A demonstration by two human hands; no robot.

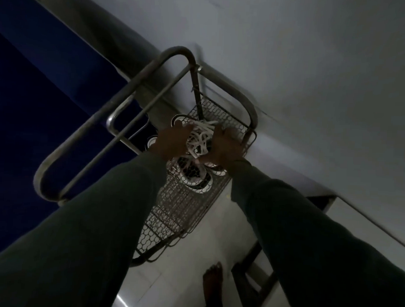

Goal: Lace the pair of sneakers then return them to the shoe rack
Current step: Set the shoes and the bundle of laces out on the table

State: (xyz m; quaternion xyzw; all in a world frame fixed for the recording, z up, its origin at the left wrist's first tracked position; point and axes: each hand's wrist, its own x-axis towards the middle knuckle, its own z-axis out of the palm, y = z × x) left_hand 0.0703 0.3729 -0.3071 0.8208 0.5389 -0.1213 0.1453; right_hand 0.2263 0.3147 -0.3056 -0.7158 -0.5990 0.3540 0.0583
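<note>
head view: left hand (172, 142), right hand (224, 146) grip dark sneakers (178, 120), white laces (201, 135) tangled, at mesh rack (179, 205).

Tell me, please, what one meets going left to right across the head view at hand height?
Blue panel, shoe rack's metal tube frame, left hand, white laces, right hand, pale wall.

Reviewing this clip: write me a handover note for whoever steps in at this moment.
Left hand and right hand: both down at the sneakers on the shoe rack; it is too dark to judge the grip.
Laces: a loose white tangle between the hands, apparently unthreaded.
Done: nothing visible.
Left: lace both sneakers, then put them on the shoe rack.
</note>
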